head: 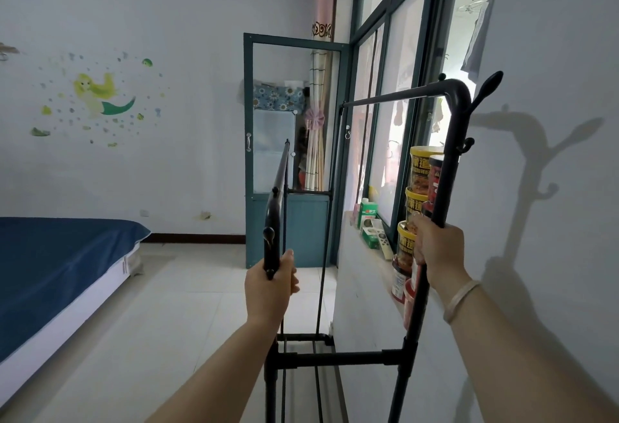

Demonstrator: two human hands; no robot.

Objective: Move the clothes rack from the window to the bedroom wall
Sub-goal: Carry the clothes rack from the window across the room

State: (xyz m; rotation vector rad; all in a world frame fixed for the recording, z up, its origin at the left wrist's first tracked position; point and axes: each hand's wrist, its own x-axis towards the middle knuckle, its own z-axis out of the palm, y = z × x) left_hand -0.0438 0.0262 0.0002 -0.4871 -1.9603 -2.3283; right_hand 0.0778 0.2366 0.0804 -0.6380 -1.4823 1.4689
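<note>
The black clothes rack (449, 168) stands beside the window (398, 87), its near end frame facing the person and its long rails running away toward the green door (288, 215). Both grips are closed on it. The left hand (271, 285) is wrapped tight around the left upright just below a knobbed hook, thumb up along the tube. The right hand (435, 245) is clenched around the right upright, higher than the left grip, with a pale bracelet (460, 300) on that wrist. Below both grips a black crossbar joins the two uprights near the tiled floor (187, 305). Above the right grip the upright curves over into the top rail, with a hook knob sticking up against the white wall (552, 121), where its shadow falls.

Just behind the right grip, touching or nearly touching the upright, stacked instant noodle cups (418, 171) sit on the window sill (365, 241); farther along the sill lie a green box (368, 211) and a remote control (385, 241). Well to the left of the left grip is a bed (60, 255) with a blue cover, and on the far wall above it a mermaid sticker (104, 97).
</note>
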